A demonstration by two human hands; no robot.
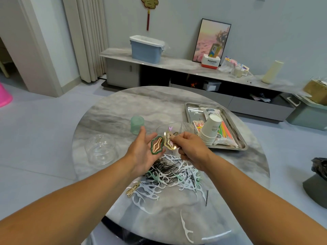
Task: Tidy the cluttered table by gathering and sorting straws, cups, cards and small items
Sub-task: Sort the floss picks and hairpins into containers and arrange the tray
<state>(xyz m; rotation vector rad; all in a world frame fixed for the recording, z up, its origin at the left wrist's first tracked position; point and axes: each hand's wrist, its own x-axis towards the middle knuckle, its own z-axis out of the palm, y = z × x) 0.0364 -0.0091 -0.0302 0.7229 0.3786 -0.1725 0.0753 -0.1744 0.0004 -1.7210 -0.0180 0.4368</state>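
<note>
Probably light, thin, stiff and a bit springy: best pinched flat by the edges, never bent. Green-rimmed hair clip (pixel 156 145) with coppery wavy bars, lying on the flat, relaxed left hand (pixel 141 152) above the desk (pixel 123 106). Gold wavy hair clip (pixel 169 143) just right of it, pinched in the right hand (pixel 192 149). Below, near, a slippery heap of floss picks (pixel 164 181) and bobby pins.

Your left hand (pixel 141 152) and right hand (pixel 192 149) are bare, no rings or watch showing, and both forearms reach in uncovered, without sleeves.
</note>
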